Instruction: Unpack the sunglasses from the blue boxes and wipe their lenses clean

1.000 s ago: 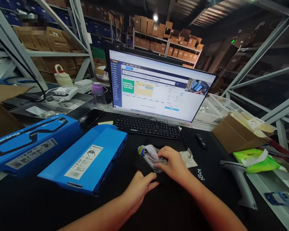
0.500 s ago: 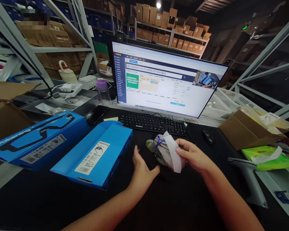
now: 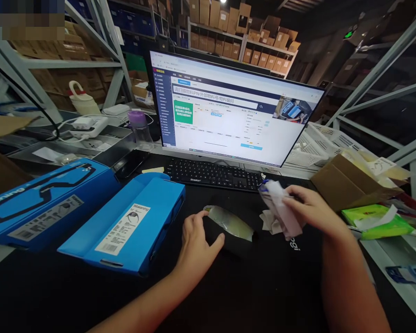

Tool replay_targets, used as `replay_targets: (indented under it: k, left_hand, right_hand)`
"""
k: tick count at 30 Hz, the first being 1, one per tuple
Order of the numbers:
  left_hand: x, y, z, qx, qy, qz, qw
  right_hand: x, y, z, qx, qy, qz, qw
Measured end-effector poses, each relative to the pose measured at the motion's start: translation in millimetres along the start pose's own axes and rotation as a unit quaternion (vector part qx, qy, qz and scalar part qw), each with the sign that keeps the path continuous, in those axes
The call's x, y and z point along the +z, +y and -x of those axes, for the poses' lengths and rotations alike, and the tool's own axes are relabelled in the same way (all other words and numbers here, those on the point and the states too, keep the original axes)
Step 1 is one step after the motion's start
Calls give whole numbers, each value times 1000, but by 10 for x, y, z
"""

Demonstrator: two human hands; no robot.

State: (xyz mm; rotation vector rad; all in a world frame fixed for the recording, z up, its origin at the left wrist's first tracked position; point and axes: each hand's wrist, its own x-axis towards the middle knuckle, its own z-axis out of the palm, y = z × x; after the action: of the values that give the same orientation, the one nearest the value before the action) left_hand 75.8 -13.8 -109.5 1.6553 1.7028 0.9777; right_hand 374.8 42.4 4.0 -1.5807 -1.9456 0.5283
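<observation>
On the black mat lies a curved, greenish see-through lens (image 3: 230, 223), perhaps from eyewear. My left hand (image 3: 197, 240) is beside it, thumb and fingers apart, with a fingertip at the lens's left end; whether it touches I cannot tell. My right hand (image 3: 310, 208) is closed on a soft grey drawstring pouch (image 3: 286, 217) with a blue cord and a white strip, off to the right of the lens. A pale crumpled piece of cloth or paper (image 3: 271, 223) shows at the pouch's left side. To the left rests a blue box (image 3: 152, 203) with a white label.
A second blue box (image 3: 52, 199) lies farther left. Behind are a keyboard (image 3: 215, 175) and a monitor (image 3: 222, 115). On the right stand an open cardboard box (image 3: 350, 180) and a green packet (image 3: 374, 222). A purple-lidded bottle (image 3: 138, 127) stands at the back left.
My right hand has moved right with the pouch, and the lens now lies bare on the mat. My left hand has shifted slightly to the lens's left end. The view has tilted a little.
</observation>
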Motion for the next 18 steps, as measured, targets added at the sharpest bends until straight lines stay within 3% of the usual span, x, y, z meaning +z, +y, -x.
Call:
replay_targets:
  k: [3, 6, 8, 10, 11, 13, 14, 15, 18]
  left_hand:
    - [-29, 7, 12, -3, -4, 9, 1000]
    - [1, 7, 55, -3, -8, 34, 999]
    - [33, 3, 84, 10, 3, 36, 999]
    - [54, -4, 103, 25, 9, 31, 999]
    - [59, -8, 109, 31, 8, 29, 999]
    - [62, -17, 125, 39, 2, 27, 999]
    - [64, -19, 137, 42, 0, 28, 999]
    - [67, -20, 153, 47, -3, 29, 998]
    - [85, -10, 214, 65, -13, 33, 997]
  right_hand:
    - [331, -36, -80, -22, -71, 235, 969]
    - [577, -147, -86, -12, -101, 317, 943]
    - [566, -277, 16, -35, -59, 301, 951]
    - [468, -451, 199, -90, -11, 213, 973]
    - [428, -542, 302, -125, -19, 140, 982]
    - [441, -691, 474, -195, -142, 17, 970]
    - [509, -732, 523, -214, -201, -5, 956]
    - [614, -746, 540, -218, -223, 0, 950]
    - [1022, -653, 414, -189, -153, 90, 966]
